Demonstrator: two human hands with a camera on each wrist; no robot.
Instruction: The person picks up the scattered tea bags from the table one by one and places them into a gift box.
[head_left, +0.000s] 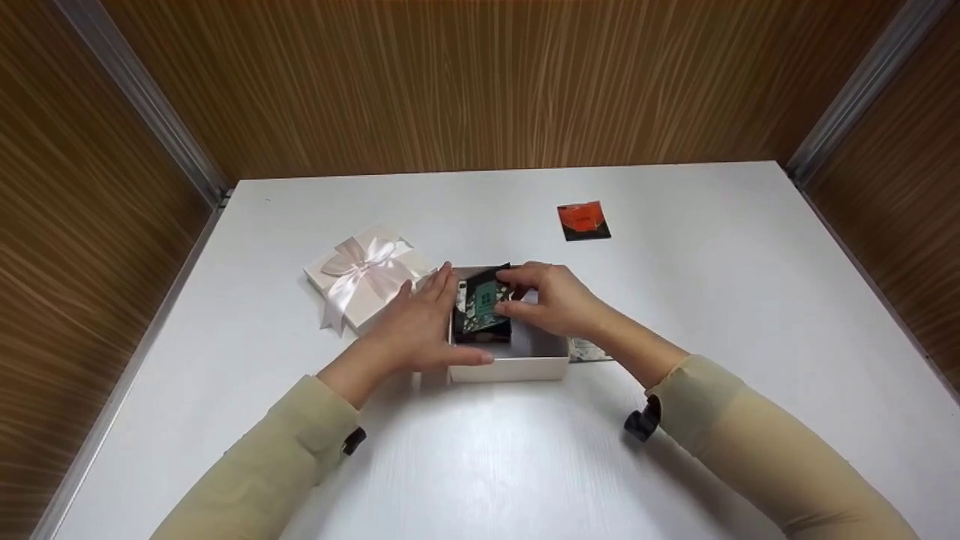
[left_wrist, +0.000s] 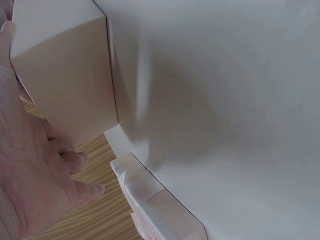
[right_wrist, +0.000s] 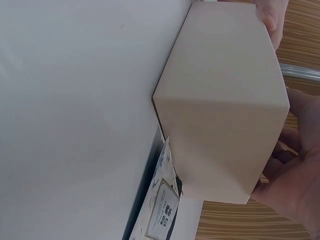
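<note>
A white open-topped box (head_left: 510, 370) stands on the table between the hands. Inside it, at the left, dark packets are stacked; the top one, a dark floral packet (head_left: 484, 300) with a green label, lies tilted. My right hand (head_left: 555, 300) reaches over the right wall and pinches that packet's right edge with thumb and fingers. Along the left wall rests my left hand (head_left: 420, 330), fingers extended and thumb over the front rim. The right wrist view shows the box's outer walls (right_wrist: 220, 145), with the right fingers partly hidden behind them.
Left of the box lies a pale lid (head_left: 375, 277) with a satin ribbon bow. A red and black packet (head_left: 584, 221) lies farther back on the right. A pale patterned packet (right_wrist: 162, 207) lies against the box's right side. Wood-grain panels (head_left: 480, 82) enclose the white table.
</note>
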